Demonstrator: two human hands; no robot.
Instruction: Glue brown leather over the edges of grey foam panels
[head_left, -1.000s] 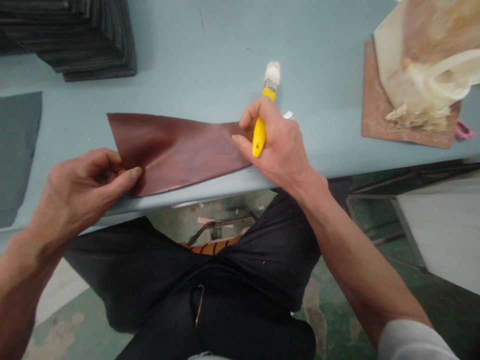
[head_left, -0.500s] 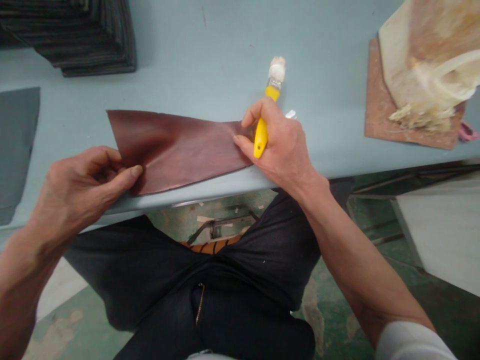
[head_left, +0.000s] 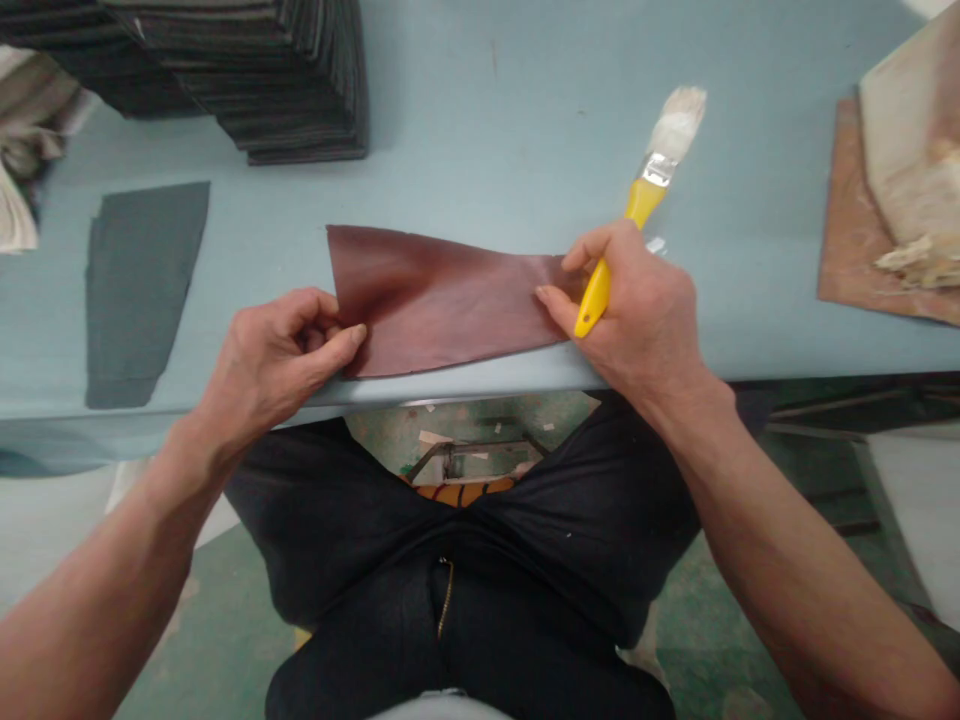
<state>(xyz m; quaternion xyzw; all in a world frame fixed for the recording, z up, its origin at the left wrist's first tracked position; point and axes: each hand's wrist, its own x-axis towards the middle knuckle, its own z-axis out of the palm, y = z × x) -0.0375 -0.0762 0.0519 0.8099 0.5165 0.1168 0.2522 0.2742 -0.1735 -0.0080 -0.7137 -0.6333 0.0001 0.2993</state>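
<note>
On table [head_left: 465,120] edge: brown leather piece [head_left: 442,300], left hand [head_left: 277,365] pinching one end; right hand [head_left: 637,310] pinching other end, gripping yellow brush [head_left: 645,190].

One leather piece [head_left: 442,300], one brush [head_left: 651,180], one grey cutout [head_left: 139,290], one dark stack [head_left: 300,90], one brown board [head_left: 847,250]

Brush [head_left: 643,195] now at stronger rightward slant

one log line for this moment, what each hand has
left hand: pinching left end of brown leather piece | right hand: gripping yellow-handled paintbrush, fingertip on leather's right end | leather: flat at pale blue table edge
</note>
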